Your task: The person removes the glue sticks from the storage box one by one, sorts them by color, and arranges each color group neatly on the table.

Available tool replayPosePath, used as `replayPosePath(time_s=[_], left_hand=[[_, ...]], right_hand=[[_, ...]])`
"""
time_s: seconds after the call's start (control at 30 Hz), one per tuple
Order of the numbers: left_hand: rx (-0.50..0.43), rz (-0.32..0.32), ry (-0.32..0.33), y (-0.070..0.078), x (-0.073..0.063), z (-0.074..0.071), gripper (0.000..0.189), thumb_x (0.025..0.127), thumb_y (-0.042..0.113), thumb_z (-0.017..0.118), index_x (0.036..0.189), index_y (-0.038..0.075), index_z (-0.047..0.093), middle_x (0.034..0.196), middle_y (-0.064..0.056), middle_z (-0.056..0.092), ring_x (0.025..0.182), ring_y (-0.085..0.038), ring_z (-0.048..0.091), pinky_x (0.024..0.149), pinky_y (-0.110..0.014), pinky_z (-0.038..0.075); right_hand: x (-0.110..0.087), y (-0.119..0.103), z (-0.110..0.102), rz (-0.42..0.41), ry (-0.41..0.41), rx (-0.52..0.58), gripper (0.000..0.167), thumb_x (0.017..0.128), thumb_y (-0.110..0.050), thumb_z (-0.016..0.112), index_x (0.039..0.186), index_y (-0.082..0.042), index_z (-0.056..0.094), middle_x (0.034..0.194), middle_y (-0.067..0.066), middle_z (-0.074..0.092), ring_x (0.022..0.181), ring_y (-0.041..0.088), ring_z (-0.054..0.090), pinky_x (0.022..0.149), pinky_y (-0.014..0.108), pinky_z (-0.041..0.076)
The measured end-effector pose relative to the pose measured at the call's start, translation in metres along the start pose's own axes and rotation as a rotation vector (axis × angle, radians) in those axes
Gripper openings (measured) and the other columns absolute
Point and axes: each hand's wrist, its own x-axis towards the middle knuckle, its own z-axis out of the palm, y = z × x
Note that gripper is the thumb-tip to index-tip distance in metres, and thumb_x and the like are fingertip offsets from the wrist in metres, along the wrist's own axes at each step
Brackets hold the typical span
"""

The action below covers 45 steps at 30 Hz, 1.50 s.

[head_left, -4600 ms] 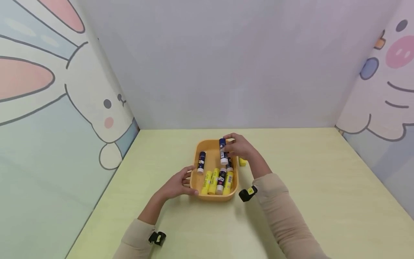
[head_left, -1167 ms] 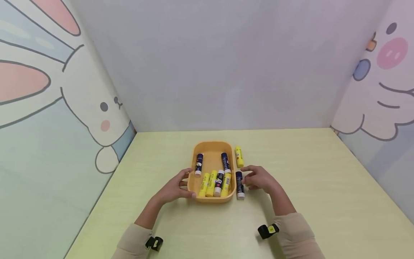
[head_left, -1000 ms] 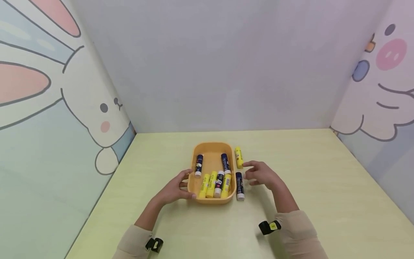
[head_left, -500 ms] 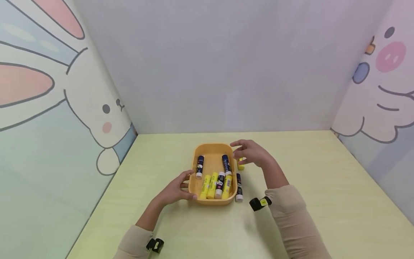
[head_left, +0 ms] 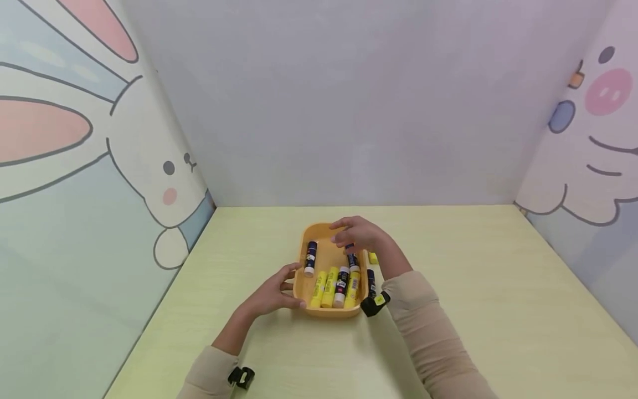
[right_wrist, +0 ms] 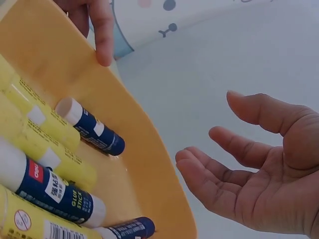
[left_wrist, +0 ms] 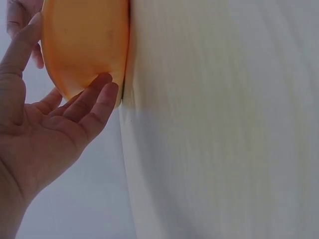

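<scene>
An orange-yellow tray point(head_left: 331, 312) holds several glue sticks. One navy stick point(head_left: 310, 259) lies apart at the tray's left; another navy stick point(head_left: 352, 261) lies at the right side, partly under my right hand in the head view. Toward the front, yellow sticks point(head_left: 329, 288) lie alongside a navy one with a white cap point(right_wrist: 57, 191). My left hand point(head_left: 269, 293) rests on the tray's left side, relaxed fingers against the outer wall point(left_wrist: 89, 40) and thumb near the front corner. My right hand point(head_left: 361, 235) hangs over the tray's back right part, fingers loosely bent and holding nothing.
Just right of the tray, a navy glue stick point(head_left: 371, 281) and a yellow one point(head_left: 373, 258) lie on the pale table point(head_left: 473, 288), both partly hidden by my right arm. Walls stand at the back and both sides, the side ones with cartoon animals.
My right hand held a navy glue stick over the tray, then let go of it on the table to the right. It has since moved back and left over the tray. My left hand stayed.
</scene>
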Motion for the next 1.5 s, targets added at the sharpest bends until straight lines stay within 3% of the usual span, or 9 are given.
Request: replayPosePath(time_s=[0.23,0.47,0.6,0.77,0.83,0.9,1.17,1.33,1.5], left_hand=[[-0.008,0.006,-0.012,-0.001,0.003,0.004,0.089,0.075,0.021,0.080,0.145,0.015,0.026,0.143,-0.016,0.032,0.118,-0.036,0.046,0.083,-0.043,0.050],[-0.005,0.014,-0.006,0.001,0.003,0.000,0.089,0.074,0.019,0.080,0.145,0.015,0.027,0.145,-0.015,0.029,0.119,-0.038,0.045,0.082,-0.045,0.050],[0.001,0.013,-0.007,0.001,0.001,0.001,0.089,0.074,0.019,0.080,0.145,0.016,0.027,0.145,-0.013,0.030,0.119,-0.037,0.045,0.082,-0.044,0.050],[0.006,0.014,-0.002,0.002,0.002,0.001,0.090,0.073,0.021,0.081,0.145,0.017,0.028,0.146,-0.013,0.029,0.119,-0.038,0.044,0.082,-0.045,0.050],[0.009,0.014,0.001,0.002,0.002,0.001,0.090,0.073,0.021,0.081,0.145,0.016,0.028,0.146,-0.013,0.028,0.119,-0.038,0.044,0.082,-0.045,0.050],[0.014,0.012,0.004,0.002,0.002,0.000,0.090,0.073,0.021,0.081,0.145,0.016,0.028,0.146,-0.012,0.029,0.119,-0.038,0.044,0.082,-0.045,0.050],[0.015,0.021,-0.003,0.003,0.000,0.000,0.089,0.073,0.018,0.081,0.145,0.016,0.028,0.145,-0.014,0.030,0.118,-0.037,0.045,0.080,-0.042,0.051],[0.008,0.028,-0.007,0.002,0.000,0.000,0.089,0.074,0.017,0.080,0.145,0.016,0.028,0.145,-0.011,0.029,0.119,-0.037,0.045,0.080,-0.042,0.051],[0.013,0.033,-0.011,0.002,0.001,0.000,0.088,0.074,0.018,0.080,0.145,0.015,0.027,0.145,-0.010,0.030,0.118,-0.037,0.046,0.080,-0.043,0.051]], right_hand=[[0.020,0.002,0.014,0.068,-0.006,0.046,0.049,0.088,-0.013,0.064,0.133,-0.004,0.047,0.117,0.012,0.056,0.111,0.038,0.051,0.075,0.039,0.053],[0.050,0.015,0.018,0.119,-0.058,0.228,0.050,0.087,-0.009,0.064,0.134,-0.005,0.047,0.125,0.012,0.052,0.118,0.038,0.046,0.087,0.044,0.047],[0.059,0.024,0.020,0.160,-0.036,0.288,0.049,0.086,-0.007,0.065,0.133,-0.005,0.049,0.124,0.012,0.053,0.118,0.036,0.047,0.090,0.046,0.045],[0.064,0.031,0.022,0.172,0.003,0.297,0.043,0.088,-0.008,0.063,0.129,-0.003,0.050,0.104,0.010,0.058,0.104,0.032,0.054,0.088,0.046,0.046],[0.065,0.033,0.024,0.168,-0.010,0.312,0.044,0.090,-0.007,0.061,0.132,-0.003,0.047,0.089,0.007,0.054,0.088,0.028,0.054,0.085,0.043,0.047],[0.067,0.036,0.026,0.170,-0.014,0.322,0.046,0.090,-0.006,0.060,0.133,-0.003,0.044,0.084,0.006,0.049,0.082,0.026,0.050,0.083,0.043,0.047],[0.072,0.042,0.040,0.195,0.035,0.303,0.053,0.085,-0.006,0.067,0.133,-0.003,0.046,0.107,0.015,0.053,0.095,0.032,0.054,0.080,0.047,0.050],[0.071,0.040,0.046,0.195,0.049,0.285,0.055,0.084,-0.005,0.068,0.133,0.000,0.045,0.110,0.017,0.055,0.093,0.031,0.056,0.074,0.042,0.053],[0.072,0.042,0.048,0.185,0.058,0.347,0.053,0.084,0.002,0.064,0.133,0.003,0.043,0.109,0.019,0.055,0.087,0.029,0.056,0.075,0.042,0.053]])
